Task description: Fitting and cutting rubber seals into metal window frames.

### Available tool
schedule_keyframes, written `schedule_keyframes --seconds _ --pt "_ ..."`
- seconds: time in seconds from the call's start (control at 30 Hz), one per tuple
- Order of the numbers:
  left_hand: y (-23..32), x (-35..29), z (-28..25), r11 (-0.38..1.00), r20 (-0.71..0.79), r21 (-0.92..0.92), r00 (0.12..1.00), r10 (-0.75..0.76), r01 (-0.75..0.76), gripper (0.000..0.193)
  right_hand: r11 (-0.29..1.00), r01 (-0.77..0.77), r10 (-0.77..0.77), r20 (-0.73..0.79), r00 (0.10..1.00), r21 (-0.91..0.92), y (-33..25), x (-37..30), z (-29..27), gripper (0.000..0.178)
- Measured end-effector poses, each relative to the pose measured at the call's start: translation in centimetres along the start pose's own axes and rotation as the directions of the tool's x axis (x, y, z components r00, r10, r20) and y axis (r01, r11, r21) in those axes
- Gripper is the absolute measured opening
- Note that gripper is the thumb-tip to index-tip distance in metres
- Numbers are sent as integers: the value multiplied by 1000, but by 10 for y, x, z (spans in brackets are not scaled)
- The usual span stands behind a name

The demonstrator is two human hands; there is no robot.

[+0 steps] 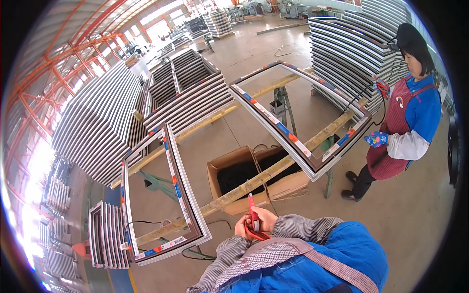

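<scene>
Blue clothing point(354, 246) is filling the foreground; left grip point(241, 227) and right grip point(265, 219) are clasping the red tool point(253, 215), right of the nearer frame point(191, 207), which yellow rails point(242, 188) are evidently keeping raised.

Red hand tool with narrow elongated upper section, grey metal midsection and red-orange curved handle section point(254, 215). Clasped between left hand point(241, 227) and right hand point(266, 219), close in front of torso. Upper section: projects above fingers, near upright in view, small pale tip pointing away from wearer. Midsection: partly covered by fingers. Handle section: bowed, below hands. Exact tool type: indeterminate.
</scene>
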State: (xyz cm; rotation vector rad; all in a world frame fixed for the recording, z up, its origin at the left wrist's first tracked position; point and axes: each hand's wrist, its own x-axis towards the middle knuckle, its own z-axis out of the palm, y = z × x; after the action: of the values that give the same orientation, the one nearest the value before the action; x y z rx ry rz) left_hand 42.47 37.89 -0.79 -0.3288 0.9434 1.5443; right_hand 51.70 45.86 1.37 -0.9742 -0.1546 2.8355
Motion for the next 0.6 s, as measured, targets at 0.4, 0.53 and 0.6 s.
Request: schedule_keyframes --seconds 0.4,0.53,0.6 --pt "3 -11 9 1000 15 -24 1000 -2 2 10 1000 -2 2 26 1000 28 1 2 0 30" --pt "0 -9 3 1000 24 3 999 30 -31 11 1000 5 -5 29 1000 12 3 6 -5 30" --pt "2 -11 3 999 51 -33 999 -15 17 13 1000 0 0 16 1000 2 3 8 -7 30"
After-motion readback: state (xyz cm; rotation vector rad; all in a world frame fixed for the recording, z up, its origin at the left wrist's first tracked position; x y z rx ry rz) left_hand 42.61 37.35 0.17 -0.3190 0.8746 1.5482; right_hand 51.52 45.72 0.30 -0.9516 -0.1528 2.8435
